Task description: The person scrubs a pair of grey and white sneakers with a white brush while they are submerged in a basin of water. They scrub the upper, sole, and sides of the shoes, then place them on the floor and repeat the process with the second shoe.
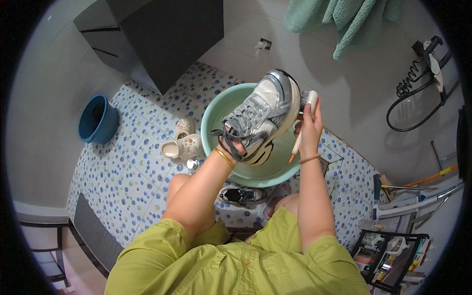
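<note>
I have left hand [236, 147] gripping grey running shoe [256, 110], over mint-green basin [211, 112], right fingers [308, 112] clasping white scrub brush [313, 97]

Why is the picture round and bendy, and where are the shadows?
In the head view, the fisheye lens leaves black corners and bends straight edges near the rim; also in the head view, soft shadows fall on the wall below the green towel, while the held sneaker looks fairly clear.
</note>
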